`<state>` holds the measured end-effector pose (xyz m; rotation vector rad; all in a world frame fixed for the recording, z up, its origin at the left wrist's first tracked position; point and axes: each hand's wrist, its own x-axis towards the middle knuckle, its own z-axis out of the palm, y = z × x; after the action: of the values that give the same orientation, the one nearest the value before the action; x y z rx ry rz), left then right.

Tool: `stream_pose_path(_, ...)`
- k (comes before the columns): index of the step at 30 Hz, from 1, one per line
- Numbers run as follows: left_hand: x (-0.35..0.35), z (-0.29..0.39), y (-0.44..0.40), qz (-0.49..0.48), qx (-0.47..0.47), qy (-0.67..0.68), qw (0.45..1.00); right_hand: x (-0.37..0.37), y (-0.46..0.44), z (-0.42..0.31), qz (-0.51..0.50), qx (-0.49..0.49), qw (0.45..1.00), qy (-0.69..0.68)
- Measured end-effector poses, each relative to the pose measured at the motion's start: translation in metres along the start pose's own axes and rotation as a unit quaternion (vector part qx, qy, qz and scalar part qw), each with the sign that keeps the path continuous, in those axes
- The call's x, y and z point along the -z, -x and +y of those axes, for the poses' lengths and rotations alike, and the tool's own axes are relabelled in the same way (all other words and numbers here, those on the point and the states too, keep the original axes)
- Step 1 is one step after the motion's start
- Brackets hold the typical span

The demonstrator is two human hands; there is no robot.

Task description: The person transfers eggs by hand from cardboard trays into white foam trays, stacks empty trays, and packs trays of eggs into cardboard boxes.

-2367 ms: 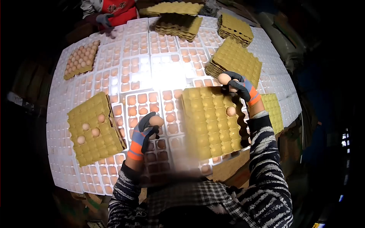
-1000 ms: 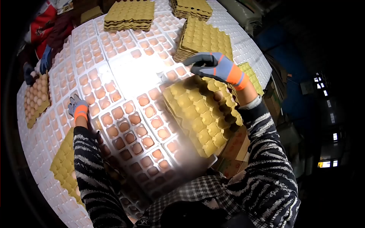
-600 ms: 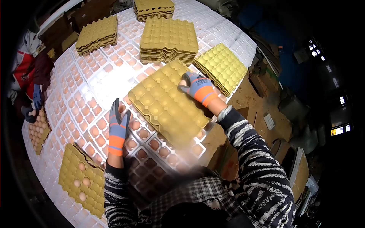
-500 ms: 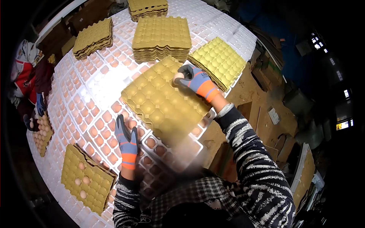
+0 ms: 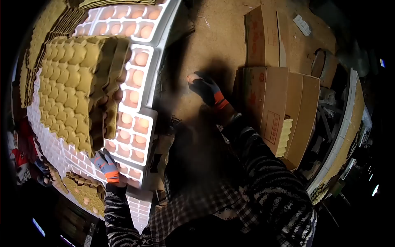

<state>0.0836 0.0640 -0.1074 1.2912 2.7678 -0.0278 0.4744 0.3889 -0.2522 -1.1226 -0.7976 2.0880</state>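
Observation:
My right hand (image 5: 204, 88), in a grey glove with an orange cuff, pinches a brown egg (image 5: 192, 78) over the floor beside the table. My left hand (image 5: 106, 164), gloved alike, is by the lower corner of the brown pulp egg trays (image 5: 68, 88), its thumb and fingers apart; contact with the tray edge I cannot make out. Under and beside these trays, brown eggs (image 5: 138, 77) sit in white plastic trays (image 5: 147, 108).
Open cardboard boxes (image 5: 263, 103) stand on the brown floor (image 5: 222, 37) to the right, one holding a yellowish egg tray (image 5: 284, 138). Another pulp tray (image 5: 84, 193) with a few eggs lies at lower left. A person in red (image 5: 18, 158) is at the far left.
The view has swung to the right, off the table and towards the floor. My right hand has carried the egg from above the pulp tray out past the table's edge.

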Motion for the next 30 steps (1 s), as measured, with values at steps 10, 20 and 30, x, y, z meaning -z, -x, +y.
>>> stream_pose_path(10,0.0,-0.083,0.022,0.167,-0.345,-0.287,0.878,0.036,-0.101,0.409,-0.039,-0.161,0.899,0.406)
stream_pose_path(20,0.014,-0.032,0.008,0.056,-0.318,-0.316,0.892,-0.066,-0.139,0.569,-0.049,-0.119,0.933,0.336)
stream_pose_path(30,0.013,-0.014,0.013,0.046,-0.291,-0.316,0.902,-0.103,-0.082,0.535,0.048,0.106,0.891,0.439)
